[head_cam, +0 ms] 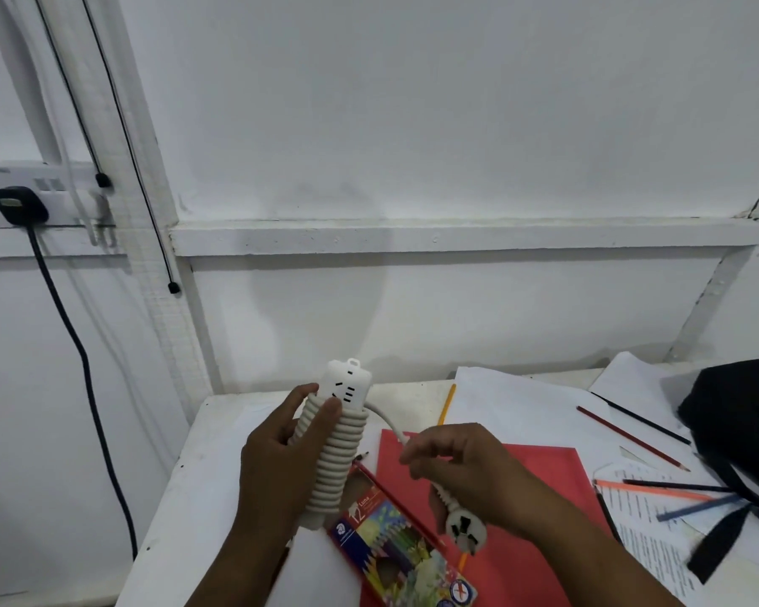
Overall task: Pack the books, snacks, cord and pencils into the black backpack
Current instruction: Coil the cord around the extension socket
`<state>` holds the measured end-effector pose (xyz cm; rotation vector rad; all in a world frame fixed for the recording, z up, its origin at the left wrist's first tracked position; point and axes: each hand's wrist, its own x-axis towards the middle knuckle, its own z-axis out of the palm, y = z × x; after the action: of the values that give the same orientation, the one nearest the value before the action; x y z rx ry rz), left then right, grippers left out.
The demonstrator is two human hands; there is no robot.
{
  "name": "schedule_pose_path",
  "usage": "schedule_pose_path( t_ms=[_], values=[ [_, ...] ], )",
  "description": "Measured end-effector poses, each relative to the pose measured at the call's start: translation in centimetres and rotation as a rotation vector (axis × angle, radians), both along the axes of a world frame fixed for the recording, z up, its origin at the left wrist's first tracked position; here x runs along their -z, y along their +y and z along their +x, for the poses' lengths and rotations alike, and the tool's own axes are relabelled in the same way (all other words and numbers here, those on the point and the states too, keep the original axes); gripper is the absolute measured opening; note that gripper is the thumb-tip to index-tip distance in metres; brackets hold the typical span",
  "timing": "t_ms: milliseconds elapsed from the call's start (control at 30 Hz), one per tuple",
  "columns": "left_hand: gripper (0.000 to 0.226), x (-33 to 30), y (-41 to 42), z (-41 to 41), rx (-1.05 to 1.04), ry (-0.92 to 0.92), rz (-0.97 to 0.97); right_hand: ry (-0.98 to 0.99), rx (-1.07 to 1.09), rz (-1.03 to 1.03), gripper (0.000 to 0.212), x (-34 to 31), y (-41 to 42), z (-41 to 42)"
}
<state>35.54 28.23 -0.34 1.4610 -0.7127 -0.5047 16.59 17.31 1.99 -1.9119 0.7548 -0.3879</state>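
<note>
A pencil box [406, 549] reading "12 Luna" lies below the hands. Left hand [277, 453] fingers grip the cord-wrapped power strip [336, 440]; right hand [456, 464] fingers pinch the cord [388, 420] near its plug [465, 525].

My white surface [193, 466] carries loose white papers [522, 400], a red folder [540, 484], a pencil box [395, 545], scattered pencils [632, 438] and the black backpack [745, 435] at the right edge.
</note>
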Motion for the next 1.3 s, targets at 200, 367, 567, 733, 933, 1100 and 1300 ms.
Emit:
schedule_pose_path(
  t_ms=[200, 367, 567, 733, 933, 1100, 1300],
  values=[
    [0.022, -0.3, 0.6, -1.3, 0.041, -0.215, 0.076, -0.167, -0.108, 0.194, 0.036, -3.1, 1.4, -1.0],
    [0.029, -0.3, 0.9, -1.9, 0.106, -0.283, 0.114, -0.105, -0.061, -0.316, 0.014, -3.0, 2.1, -1.6],
    [0.047, -0.3, 1.8, -4.0, 0.221, -0.366, 0.153, -0.264, 0.08, -0.486, 0.006, -3.0, 1.0, -1.2],
    [0.051, -0.3, 1.2, -5.6, 0.271, -0.397, 0.136, -0.328, 0.204, -0.247, 0.011, -1.9, 0.4, -1.4],
    [0.117, -0.7, -1.8, -9.0, 0.304, -0.338, 0.215, -0.451, 0.173, -0.154, 0.014, 0.1, -1.7, -4.1],
    [0.127, -0.1, -4.8, -12.3, 0.358, -0.312, 0.239, -0.388, 0.058, -0.073, 0.013, 0.4, -5.6, -8.0],
    [0.099, -0.1, -8.5, -15.8, 0.424, -0.122, 0.18, -0.397, -0.118, 0.06, 0.034, -0.6, -9.9, -11.8]
  ],
)
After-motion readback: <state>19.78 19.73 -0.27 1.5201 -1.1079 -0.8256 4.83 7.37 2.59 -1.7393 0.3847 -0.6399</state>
